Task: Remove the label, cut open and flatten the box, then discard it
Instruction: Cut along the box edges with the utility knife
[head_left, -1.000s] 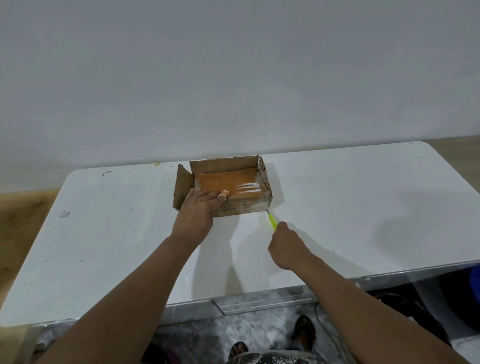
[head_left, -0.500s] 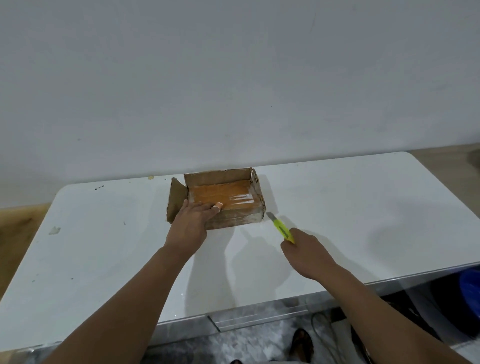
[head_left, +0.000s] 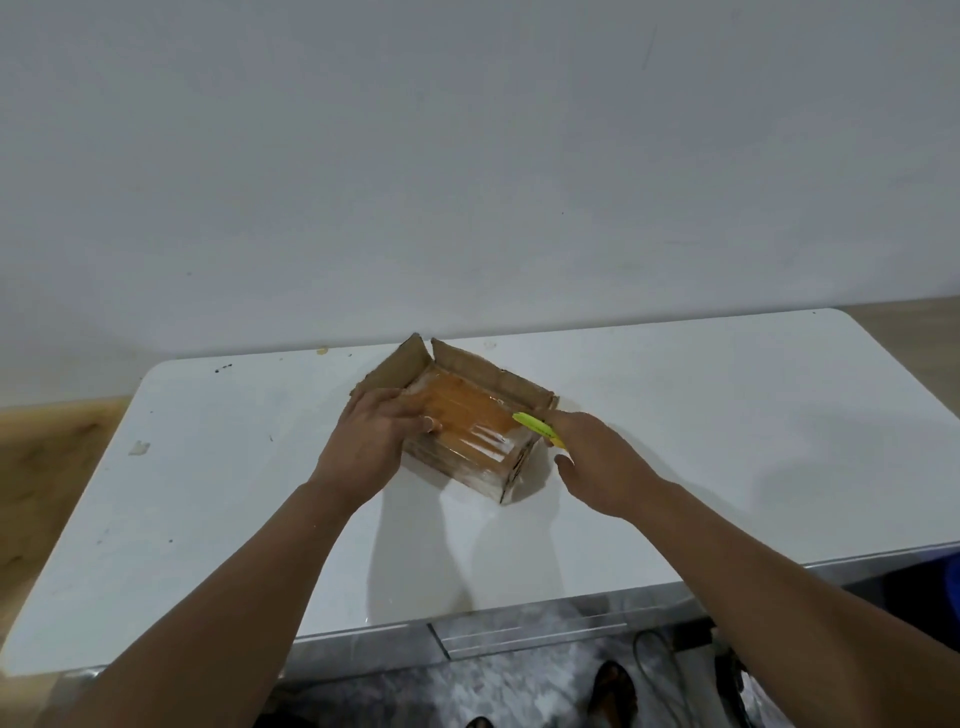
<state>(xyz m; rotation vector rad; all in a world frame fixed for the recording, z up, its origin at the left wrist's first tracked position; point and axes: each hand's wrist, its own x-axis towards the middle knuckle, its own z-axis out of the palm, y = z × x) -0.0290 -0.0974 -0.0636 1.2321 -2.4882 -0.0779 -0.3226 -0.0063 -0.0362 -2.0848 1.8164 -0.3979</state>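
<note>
A small brown cardboard box lies on the white table, turned at an angle, with an orange taped face up and loose flaps at its far side. My left hand presses on the box's left end, fingers laid over the orange face. My right hand is at the box's right side and grips a yellow-green utility knife, its tip over the orange face. No label can be made out.
The table reaches the grey wall behind. Small marks and a scrap dot its left part. Wooden floor shows at the left. Below the front edge are cables and a sandalled foot.
The box has been rotated so its right end points toward me. My right hand has moved up from the table to the box, bringing the knife over the orange face.
</note>
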